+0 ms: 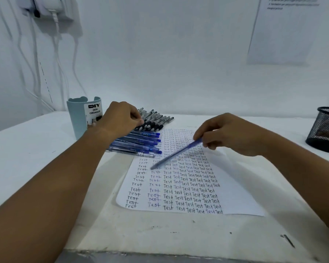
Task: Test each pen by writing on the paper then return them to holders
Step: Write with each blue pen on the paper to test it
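Pen (176,152) is pinched in the right hand (230,134), tip angled down over the paper (235,196) at the tabletop's centre, ready to write. Left hand (120,118) curls over the black pens (156,120), apparently selecting one; grasp unclear.

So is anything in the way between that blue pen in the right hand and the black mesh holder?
Nothing visible: the blue pen is over the paper, with bare table before the mesh holder.
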A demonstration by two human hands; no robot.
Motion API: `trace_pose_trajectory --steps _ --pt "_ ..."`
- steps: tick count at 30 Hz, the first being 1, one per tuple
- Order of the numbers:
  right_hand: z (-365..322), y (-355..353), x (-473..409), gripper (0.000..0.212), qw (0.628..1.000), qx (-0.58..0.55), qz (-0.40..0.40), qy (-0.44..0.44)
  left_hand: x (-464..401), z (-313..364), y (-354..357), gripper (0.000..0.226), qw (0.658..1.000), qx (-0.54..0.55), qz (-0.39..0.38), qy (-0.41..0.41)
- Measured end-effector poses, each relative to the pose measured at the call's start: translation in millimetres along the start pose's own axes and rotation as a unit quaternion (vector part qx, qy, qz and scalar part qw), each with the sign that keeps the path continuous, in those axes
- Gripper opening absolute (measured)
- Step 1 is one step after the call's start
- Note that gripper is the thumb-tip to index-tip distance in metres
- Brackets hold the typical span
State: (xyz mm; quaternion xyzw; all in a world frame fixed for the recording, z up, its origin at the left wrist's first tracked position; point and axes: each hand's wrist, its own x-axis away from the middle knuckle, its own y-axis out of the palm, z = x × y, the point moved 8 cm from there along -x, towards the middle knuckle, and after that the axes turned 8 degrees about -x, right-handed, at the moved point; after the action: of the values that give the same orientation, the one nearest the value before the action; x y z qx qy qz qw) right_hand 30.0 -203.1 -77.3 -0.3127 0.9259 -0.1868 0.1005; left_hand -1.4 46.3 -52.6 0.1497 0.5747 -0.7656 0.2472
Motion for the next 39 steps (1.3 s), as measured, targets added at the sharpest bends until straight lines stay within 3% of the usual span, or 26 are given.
trace_pose_trajectory --steps 3,7,16,21,27,33,39 --pt "27.0 -21.6 1.2 0.014 0.991 -0.125 0.017 0.054 2.0 4.4 5.2 0.017 1.0 0.003 -0.009 0.012" --pt "46.6 -35.2 3.9 0.015 0.976 -0.197 0.039 0.086 3.4 12.8 11.0 0.015 0.999 0.003 -0.01 0.041" --pt "38.2 -55.4 7.9 0.013 0.899 -0.411 0.15 0.007 11.4 38.5 23.6 0.015 0.993 -0.009 -0.042 0.113" --pt "40.4 -63.5 9.1 0.02 0.885 -0.421 0.198 -0.022 16.2 46.2 25.4 0.013 0.99 -0.003 -0.051 0.135" --pt "50.0 -63.8 11.8 0.022 0.892 -0.378 0.247 0.023 19.4 52.7 26.7 0.016 0.987 -0.004 -0.059 0.148" --pt "47.4 -65.8 15.8 0.007 0.907 -0.307 0.282 0.05 22.4 58.5 26.6 0.016 0.985 -0.001 -0.067 0.158" --pt "24.8 -50.2 19.1 0.009 0.907 -0.368 0.202 -0.011 25.6 66.0 33.5 0.016 0.978 0.003 -0.095 0.186"
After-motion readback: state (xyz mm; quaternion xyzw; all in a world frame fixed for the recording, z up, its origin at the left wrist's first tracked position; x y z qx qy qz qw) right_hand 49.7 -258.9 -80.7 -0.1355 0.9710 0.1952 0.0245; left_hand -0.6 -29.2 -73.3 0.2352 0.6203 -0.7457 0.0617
